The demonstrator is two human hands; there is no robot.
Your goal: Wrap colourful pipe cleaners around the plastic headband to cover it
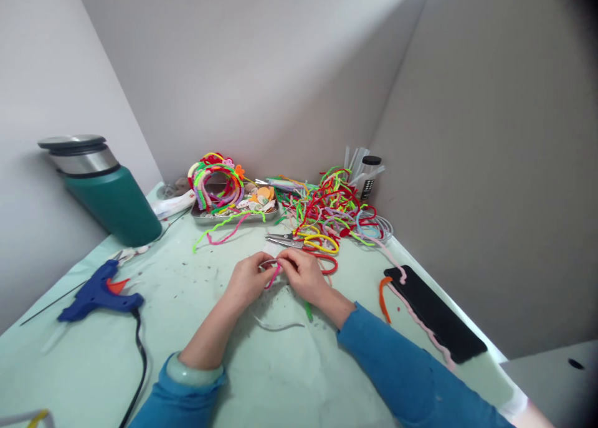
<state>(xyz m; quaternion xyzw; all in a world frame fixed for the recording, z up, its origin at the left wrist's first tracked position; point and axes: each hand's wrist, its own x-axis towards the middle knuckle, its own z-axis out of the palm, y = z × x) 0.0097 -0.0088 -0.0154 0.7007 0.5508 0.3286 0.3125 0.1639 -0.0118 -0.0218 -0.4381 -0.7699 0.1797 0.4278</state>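
Observation:
Both of my hands meet over the middle of the table. My left hand (pixel 248 280) is closed on a thin whitish band (pixel 269 263). Its fingertips are partly hidden. My right hand (pixel 304 276) pinches a bright pink pipe cleaner (pixel 273 278) at the band, and the pink end hangs between the hands. Below them a curved white strip (pixel 280 326) shows; whether it joins the band, I cannot tell. Just beyond my right hand lie scissors with yellow handles (pixel 322 242) and a red-handled pair (pixel 329 265). A green piece (pixel 308 311) pokes out under my right wrist.
A blue glue gun (pixel 100 294) with a black cord and a green bottle (pixel 112 197) stand left. Behind are a metal tray (pixel 233 218) with wrapped hoops (pixel 217 185) and a pipe cleaner heap (pixel 327 204). A black slab (pixel 439 316) lies right.

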